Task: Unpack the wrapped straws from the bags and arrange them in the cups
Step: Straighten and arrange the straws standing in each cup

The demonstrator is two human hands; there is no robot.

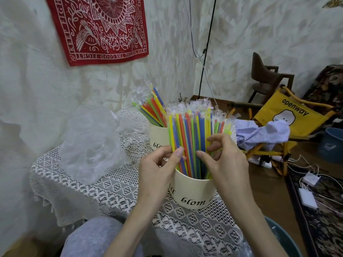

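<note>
Both hands work the straws (193, 138) standing in the near cup (193, 193), directly under the fingers. The left hand (157, 167) pinches a few straws between thumb and fingers at the bundle's left edge; the right hand (222, 160) curls its fingers round the right side, likely to fan and settle them evenly. Beyond the hands a second cup (157, 136) already holds straws. An emptied bag (89, 143) lies on the surface (118, 190) left of the left hand.

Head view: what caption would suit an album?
Both hands sort wrapped straws in the near cup; a second cup stands behind.
</note>
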